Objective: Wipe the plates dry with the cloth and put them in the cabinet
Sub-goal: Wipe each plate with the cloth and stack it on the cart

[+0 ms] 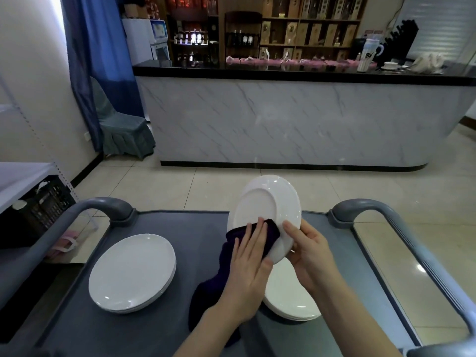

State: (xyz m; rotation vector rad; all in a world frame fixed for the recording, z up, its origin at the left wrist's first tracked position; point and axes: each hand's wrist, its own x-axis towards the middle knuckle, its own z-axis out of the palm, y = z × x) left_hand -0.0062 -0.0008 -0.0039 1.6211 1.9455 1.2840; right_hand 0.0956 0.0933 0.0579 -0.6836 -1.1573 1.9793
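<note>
Reading left to right, I note a black crate [43, 204] standing off the cart's left side. Next comes the left stack of plates [132, 273], resting face up on the grey cart deck [180, 228]. Near centre, the dark cloth [208, 297] hangs down to the deck. Its upper end is spread against the held plate [265, 210], which is raised above the deck and tilted nearly upright, with its underside toward me. The left hand [248, 271] lies flat on the cloth, fingers straight, pressing it onto the lower part of that underside. The right hand [311, 253] grips the plate's lower right rim, with the fingers wrapped round the edge. The two hands are close together, one on each side of the plate's lower edge. Below them sits the right stack of plates [288, 300], partly hidden by the forearms. Status, as I judge it: the wiping step is in hand on one plate. I cannot tell which stack is wiped and which is wet, nor whether the plate's face side is dry. No cabinet that I can identify is in view and no plate is stored, so the whole putting-away step remains.
</note>
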